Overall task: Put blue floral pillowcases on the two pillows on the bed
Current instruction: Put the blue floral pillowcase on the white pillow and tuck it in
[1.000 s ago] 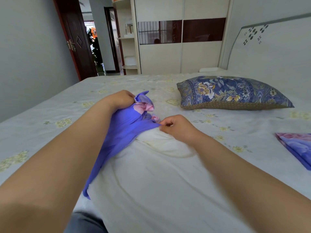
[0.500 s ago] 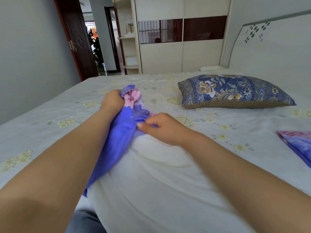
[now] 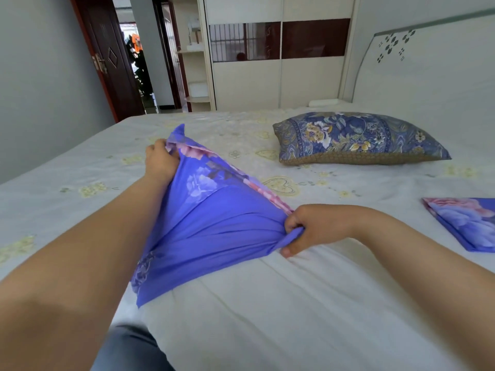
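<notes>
Head view: left hand (image 3: 160, 163) and right hand (image 3: 314, 228) each grip the blue floral pillowcase (image 3: 211, 220), stretched over the white pillow's (image 3: 281, 317) far end.

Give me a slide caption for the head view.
Both hands stretch a blue floral fabric pillowcase over a bare white pillow.

Bedroom surroundings beyond the bedding

A cream wardrobe (image 3: 278, 62) with a dark glossy band is seen at the far wall, flanked on its left by open shelves (image 3: 194, 62). A dark wooden door (image 3: 107, 57) is seen standing open at the left beside a grey wall (image 3: 40, 76). A white headboard (image 3: 428, 68) printed with small dark flowers is seen at the right.
</notes>
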Demonstrator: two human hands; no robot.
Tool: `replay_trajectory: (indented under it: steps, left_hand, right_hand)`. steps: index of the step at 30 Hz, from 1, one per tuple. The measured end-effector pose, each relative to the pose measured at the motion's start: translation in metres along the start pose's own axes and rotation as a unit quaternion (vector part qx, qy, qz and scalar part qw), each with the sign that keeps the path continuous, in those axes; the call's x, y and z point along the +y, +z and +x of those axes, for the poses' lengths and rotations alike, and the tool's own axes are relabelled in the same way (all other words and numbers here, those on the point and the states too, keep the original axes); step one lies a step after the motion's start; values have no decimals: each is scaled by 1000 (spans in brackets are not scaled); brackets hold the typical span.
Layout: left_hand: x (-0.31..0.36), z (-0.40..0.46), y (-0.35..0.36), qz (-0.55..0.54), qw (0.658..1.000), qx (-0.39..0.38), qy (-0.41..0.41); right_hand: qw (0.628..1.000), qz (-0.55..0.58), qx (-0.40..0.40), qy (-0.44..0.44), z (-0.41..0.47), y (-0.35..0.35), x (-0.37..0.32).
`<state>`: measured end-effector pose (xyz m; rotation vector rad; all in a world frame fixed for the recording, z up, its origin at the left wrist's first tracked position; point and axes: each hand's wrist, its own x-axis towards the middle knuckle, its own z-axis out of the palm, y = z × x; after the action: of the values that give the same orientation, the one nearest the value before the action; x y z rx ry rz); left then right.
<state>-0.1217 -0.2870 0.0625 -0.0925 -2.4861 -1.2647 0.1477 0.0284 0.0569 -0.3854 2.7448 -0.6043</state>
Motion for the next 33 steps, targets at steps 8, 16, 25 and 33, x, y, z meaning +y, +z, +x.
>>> replay_trajectory:
  steps: [8,16,25,33]
  left_hand:
    - [13,-86,44,99,965,-193,149]
    - [23,-86,19,97,971,-172,135]
    - [-45,-90,54,218,956,-140,137]
    - [-37,-151,74,259,941,67,208]
  right_hand:
    - [987,113,44,107,28,29,59]
    - [993,-63,53,79,67,-47,32]
    - [908,-173,353,144,167,-45,8]
    - [926,-82,364,61,181,68,15]
